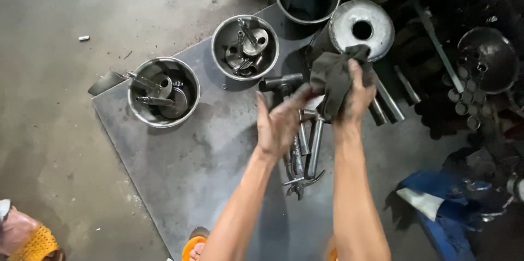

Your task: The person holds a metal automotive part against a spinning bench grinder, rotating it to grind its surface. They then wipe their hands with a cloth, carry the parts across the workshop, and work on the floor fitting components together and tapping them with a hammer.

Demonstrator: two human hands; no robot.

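Two hands meet over the flat grey metal sheet on the concrete floor, and between them we see a dark grey, grimy cloth rag. Our right hand is closed around the rag, bunching it in the palm with a fold spilling over the knuckles. Our left hand is partly curled, its fingertips pinching the rag's lower edge; whether it also grips something beneath we cannot tell.

The rag is up in the air, just in front of a round silvery metal canister with a dark hole in its top and above a cluster of steel rods and pliers-like tools lying on the sheet.

We judge the rag soft, limp and light — it will drape and fold wherever it is not supported, so a full-palm bunch holds it better than a corner pinch. It looks oily, so it may slip a little and smear what it touches. It is not fragile.

Further left stand two shiny steel bowls holding metal discs and stems — a nearer bowl and a farther bowl.
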